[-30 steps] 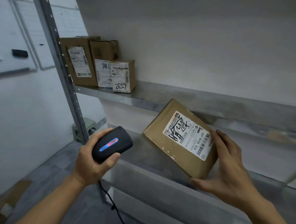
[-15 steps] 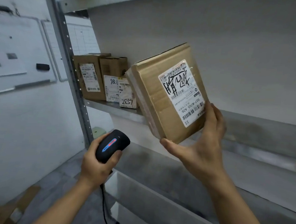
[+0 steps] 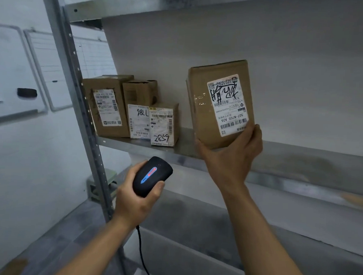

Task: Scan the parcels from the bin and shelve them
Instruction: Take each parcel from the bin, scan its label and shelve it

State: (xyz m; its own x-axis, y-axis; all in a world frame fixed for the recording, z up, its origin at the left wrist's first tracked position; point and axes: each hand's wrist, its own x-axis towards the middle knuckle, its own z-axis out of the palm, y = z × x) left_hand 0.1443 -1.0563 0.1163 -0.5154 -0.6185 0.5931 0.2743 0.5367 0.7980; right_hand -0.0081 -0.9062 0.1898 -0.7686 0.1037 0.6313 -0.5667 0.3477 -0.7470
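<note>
the right hand (image 3: pixel 231 154) grips the bottom edge of a brown cardboard parcel (image 3: pixel 219 103), fingers curled round it, holding it upright at the metal shelf (image 3: pixel 301 153), label facing out. the left hand (image 3: pixel 134 200) wraps around a black corded barcode scanner (image 3: pixel 151 179) below the shelf edge. three more labelled boxes (image 3: pixel 133 109) stand bunched at the shelf's left end, near the upright post (image 3: pixel 73 94), apart from the held parcel. two whiteboards (image 3: pixel 22 72) hang on the left wall.

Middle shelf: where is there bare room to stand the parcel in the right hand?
The shelf is bare from the small parcel marked 2859 rightward to the frame edge; the held parcel, gripped by the right hand, is over that stretch. It is crowded at the left end by the upright post, where the tall parcel and the 98LL parcel stand side by side.
</note>
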